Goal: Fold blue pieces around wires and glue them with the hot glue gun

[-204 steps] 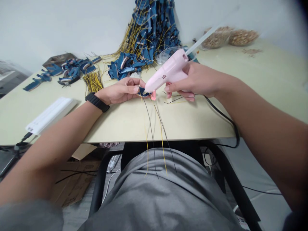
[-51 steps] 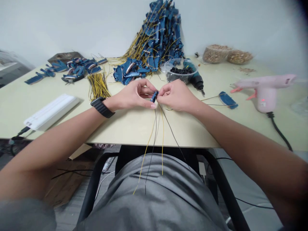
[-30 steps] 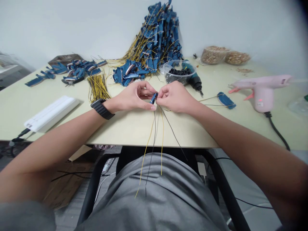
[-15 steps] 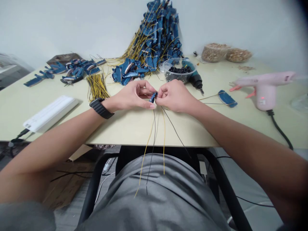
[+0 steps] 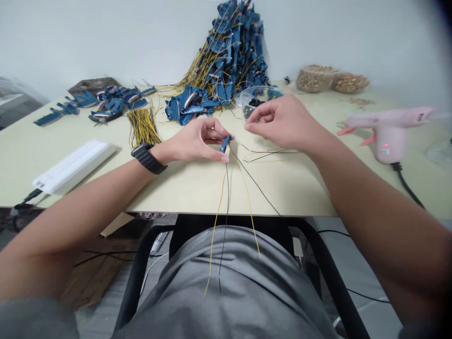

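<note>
My left hand (image 5: 197, 141), with a black watch on its wrist, pinches a small blue piece (image 5: 223, 143) just above the table. Thin yellow and black wires (image 5: 226, 207) hang from that piece over the table's edge onto my grey shirt. My right hand (image 5: 282, 121) hovers apart from the piece, up and to the right of it, in front of a clear bowl of black bits (image 5: 249, 100). Its thumb and forefinger are pressed together in a pinch; what they hold, if anything, is too small to see.
A tall heap of blue pieces with yellow wires (image 5: 229, 52) rises at the back. A pink glue gun (image 5: 388, 127) stands at the right, its light on. A bundle of yellow wires (image 5: 143, 126), more blue pieces (image 5: 106, 101) and a white power strip (image 5: 72, 165) lie left.
My right hand has let go of the blue piece and lifted up and to the right toward the bowl. The left hand keeps its grip. Long before, the right hand held the glue gun.
</note>
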A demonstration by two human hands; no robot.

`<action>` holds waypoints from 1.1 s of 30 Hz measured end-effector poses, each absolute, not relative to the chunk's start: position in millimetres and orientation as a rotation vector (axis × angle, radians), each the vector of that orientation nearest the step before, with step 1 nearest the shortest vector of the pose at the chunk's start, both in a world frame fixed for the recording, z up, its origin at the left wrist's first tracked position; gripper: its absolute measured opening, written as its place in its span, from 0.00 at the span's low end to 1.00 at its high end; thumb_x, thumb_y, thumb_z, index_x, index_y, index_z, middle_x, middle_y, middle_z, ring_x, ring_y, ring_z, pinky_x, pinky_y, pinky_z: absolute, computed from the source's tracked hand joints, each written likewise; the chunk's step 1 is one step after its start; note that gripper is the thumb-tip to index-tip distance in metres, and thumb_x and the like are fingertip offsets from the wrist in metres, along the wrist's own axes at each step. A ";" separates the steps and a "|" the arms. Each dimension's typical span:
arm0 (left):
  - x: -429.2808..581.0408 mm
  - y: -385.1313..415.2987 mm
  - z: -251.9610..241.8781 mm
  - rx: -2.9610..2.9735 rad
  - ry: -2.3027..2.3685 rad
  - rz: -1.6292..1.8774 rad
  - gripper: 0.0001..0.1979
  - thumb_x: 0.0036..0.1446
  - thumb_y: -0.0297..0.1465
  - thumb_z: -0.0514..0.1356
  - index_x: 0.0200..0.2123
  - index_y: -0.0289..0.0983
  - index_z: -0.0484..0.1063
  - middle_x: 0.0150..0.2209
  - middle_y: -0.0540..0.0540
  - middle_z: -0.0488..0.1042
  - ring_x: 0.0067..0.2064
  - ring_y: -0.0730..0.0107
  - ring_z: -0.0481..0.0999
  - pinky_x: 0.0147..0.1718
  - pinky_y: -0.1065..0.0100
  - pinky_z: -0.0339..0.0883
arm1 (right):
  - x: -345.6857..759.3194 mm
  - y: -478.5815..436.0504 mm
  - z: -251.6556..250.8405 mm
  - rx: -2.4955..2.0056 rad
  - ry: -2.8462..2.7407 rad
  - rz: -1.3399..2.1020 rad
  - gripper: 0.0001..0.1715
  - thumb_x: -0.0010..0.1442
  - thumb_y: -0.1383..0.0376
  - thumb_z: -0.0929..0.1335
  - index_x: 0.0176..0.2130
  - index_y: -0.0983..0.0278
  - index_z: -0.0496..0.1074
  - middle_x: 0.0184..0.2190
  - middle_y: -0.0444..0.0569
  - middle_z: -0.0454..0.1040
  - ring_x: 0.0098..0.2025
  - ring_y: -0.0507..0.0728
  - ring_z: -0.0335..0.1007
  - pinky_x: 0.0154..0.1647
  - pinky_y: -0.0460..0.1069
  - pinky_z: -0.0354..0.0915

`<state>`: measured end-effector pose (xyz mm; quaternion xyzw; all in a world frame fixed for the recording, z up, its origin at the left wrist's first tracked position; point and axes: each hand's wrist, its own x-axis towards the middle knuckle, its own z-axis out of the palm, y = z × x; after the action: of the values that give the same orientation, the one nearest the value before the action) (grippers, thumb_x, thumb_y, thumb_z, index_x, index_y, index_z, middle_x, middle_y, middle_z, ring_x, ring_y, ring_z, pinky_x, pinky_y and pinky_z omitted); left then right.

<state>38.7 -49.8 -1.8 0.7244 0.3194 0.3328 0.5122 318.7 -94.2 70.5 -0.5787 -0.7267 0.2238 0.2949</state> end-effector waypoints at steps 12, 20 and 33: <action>28.5 -50.0 5.7 1.725 0.741 0.820 0.38 0.41 0.42 0.99 0.48 0.40 0.86 0.56 0.36 0.96 0.63 0.46 0.97 0.71 0.47 0.89 | 441.4 -98.7 103.2 -2.222 -1.718 -0.121 0.11 0.72 0.78 0.82 0.39 0.67 0.96 0.24 0.55 0.79 0.35 0.53 0.66 0.51 0.66 0.65; 28.0 -49.9 9.5 1.724 0.722 0.830 0.37 0.40 0.43 1.00 0.47 0.41 0.86 0.56 0.38 0.97 0.62 0.47 0.97 0.70 0.49 0.91 | 470.0 -111.8 85.5 -2.319 -1.931 0.060 0.24 0.67 0.79 0.83 0.24 0.59 0.84 0.37 0.63 0.90 0.33 0.56 0.65 0.46 0.65 0.62; 29.7 -53.6 10.5 1.722 0.698 0.791 0.36 0.45 0.41 0.99 0.50 0.39 0.87 0.56 0.37 0.97 0.57 0.52 0.97 0.65 0.52 0.92 | 453.7 -122.4 87.8 -2.308 -1.910 0.016 0.25 0.62 0.79 0.80 0.23 0.56 0.78 0.31 0.61 0.85 0.35 0.62 0.68 0.43 0.66 0.61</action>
<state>29.7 -53.6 10.5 0.7221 0.2927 0.3315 0.5320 453.7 -122.4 87.8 -0.7682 -0.6360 0.0054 0.0728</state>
